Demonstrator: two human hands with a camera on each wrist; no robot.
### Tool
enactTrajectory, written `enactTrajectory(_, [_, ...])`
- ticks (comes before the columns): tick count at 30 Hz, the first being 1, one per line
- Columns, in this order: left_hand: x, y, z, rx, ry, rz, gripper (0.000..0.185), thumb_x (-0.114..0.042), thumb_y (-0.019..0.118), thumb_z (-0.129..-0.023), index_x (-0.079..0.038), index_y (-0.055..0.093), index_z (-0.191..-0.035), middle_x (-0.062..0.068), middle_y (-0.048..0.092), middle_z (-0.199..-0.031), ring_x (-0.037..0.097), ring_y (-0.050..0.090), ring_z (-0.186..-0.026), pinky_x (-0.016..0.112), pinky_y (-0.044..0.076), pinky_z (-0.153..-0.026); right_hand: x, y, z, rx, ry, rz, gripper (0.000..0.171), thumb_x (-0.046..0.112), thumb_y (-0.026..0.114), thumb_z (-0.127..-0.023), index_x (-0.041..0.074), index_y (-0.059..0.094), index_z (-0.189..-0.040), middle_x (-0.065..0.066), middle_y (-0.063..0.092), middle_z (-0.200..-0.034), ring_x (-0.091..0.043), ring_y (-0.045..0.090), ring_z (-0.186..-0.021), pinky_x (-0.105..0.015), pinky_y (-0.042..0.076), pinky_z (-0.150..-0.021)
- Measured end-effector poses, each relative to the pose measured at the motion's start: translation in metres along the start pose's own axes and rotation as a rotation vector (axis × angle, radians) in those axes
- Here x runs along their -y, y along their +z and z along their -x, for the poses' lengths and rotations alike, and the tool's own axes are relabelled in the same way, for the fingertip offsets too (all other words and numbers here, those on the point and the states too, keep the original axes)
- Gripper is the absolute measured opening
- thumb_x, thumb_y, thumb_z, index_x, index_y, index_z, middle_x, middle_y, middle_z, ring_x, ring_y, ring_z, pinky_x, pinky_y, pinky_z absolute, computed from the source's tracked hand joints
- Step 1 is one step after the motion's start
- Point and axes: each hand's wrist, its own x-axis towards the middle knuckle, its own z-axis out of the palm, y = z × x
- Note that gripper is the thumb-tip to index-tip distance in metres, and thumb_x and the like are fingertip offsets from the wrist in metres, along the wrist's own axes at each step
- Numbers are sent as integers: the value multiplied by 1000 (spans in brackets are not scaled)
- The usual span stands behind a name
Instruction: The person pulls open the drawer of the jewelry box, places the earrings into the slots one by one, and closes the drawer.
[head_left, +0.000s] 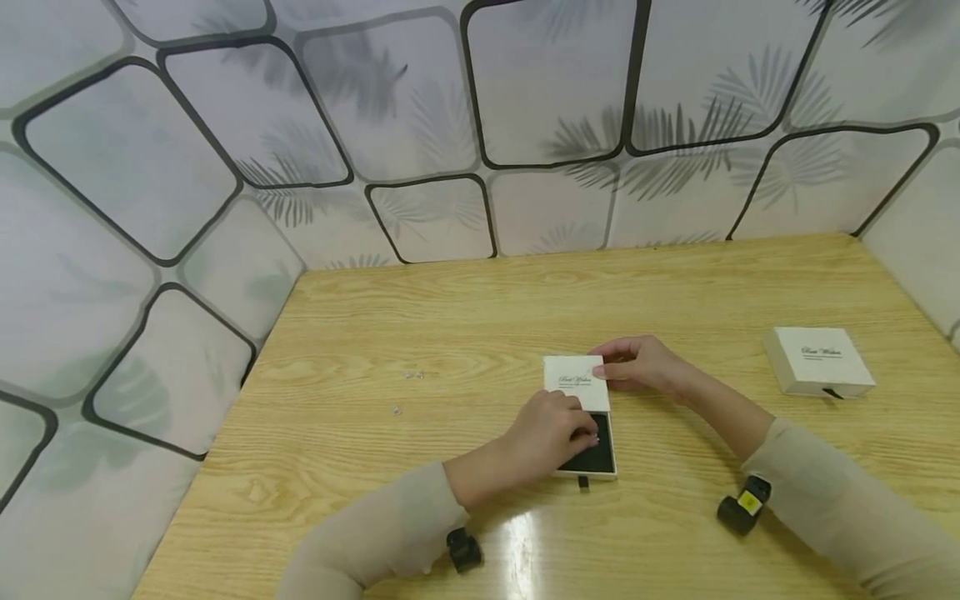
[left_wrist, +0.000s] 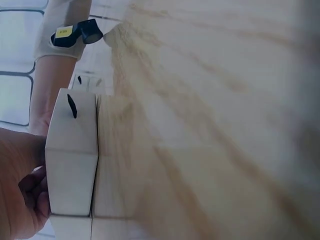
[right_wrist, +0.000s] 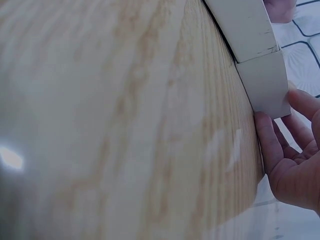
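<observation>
Wood tbl (head_left: 450, 317), leaf-print wall (head_left: 547, 83), R fingers (right_wrist: 270, 137) gripping white box (head_left: 557, 367), L fingers (head_left: 579, 420) hold unclear

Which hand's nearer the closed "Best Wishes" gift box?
Right. Right hand grips the open gift box, left of the closed gift box; left hand is farther left, over the open gift box's black insert.

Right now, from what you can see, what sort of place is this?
Probably an indoor tabletop workstation, perhaps set up for filming handwork: there's a wood-grain table, a leaf-print backdrop behind it, and black wrist cameras on both arms.
</observation>
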Motion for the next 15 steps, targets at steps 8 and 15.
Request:
enactTrajectory(8, [8, -4, 2, 38, -61, 311, 17, -20, 73, -84, -10, 74, -98, -2, 69, -86, 5, 59, -79, 10, 42, -70, -2, 0, -1, 4, 3, -3, 52, 13, 70, -86, -10, 50, -128, -13, 60, -113, -12, 63, -95, -32, 54, -85])
enactTrajectory(15, [13, -9, 4, 80, -215, 547, 27, -17, 72, -85, -7, 71, -109, -1, 72, -88, -3, 58, -75, 7, 45, -66, -1, 0, -1, -6, 8, -2, 52, 14, 71, -85, -10, 51, -127, -11, 61, -111, -11, 63, -94, -30, 54, -85])
